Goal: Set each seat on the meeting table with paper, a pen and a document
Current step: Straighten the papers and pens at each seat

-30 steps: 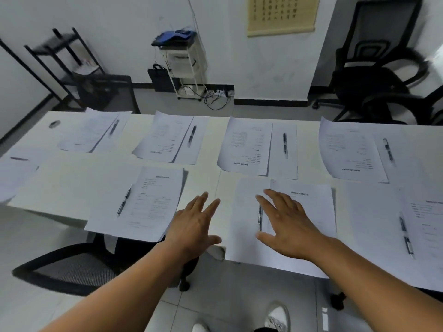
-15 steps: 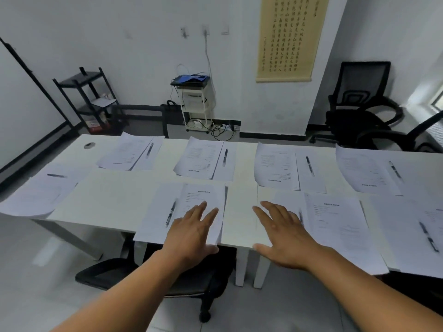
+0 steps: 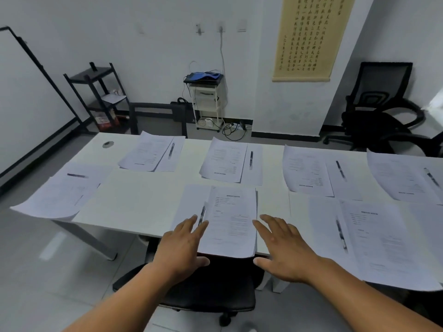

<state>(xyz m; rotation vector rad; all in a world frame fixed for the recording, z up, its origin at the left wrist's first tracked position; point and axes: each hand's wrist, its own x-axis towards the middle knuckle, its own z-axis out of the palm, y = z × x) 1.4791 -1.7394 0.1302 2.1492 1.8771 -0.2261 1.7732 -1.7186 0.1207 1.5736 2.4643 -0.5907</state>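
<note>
Your left hand [image 3: 182,248] and right hand [image 3: 285,250], fingers spread and holding nothing, flank the document [image 3: 230,221] beside its pen [image 3: 202,215], likely to square this seat's set.

Far wall: tan hanging calligraphy scroll [image 3: 309,37] | far left: black metal open shelf rack [image 3: 96,97] | centre: small white wheeled cart [image 3: 207,104] with cables | far right: black mesh office chair [image 3: 376,104] | near: black swivel chair seat [image 3: 211,288]

Lying on the table [image 3: 134,207]: seven pens, seven printed documents, seven blank sheets; two hands hovering; three chairs standing around.
</note>
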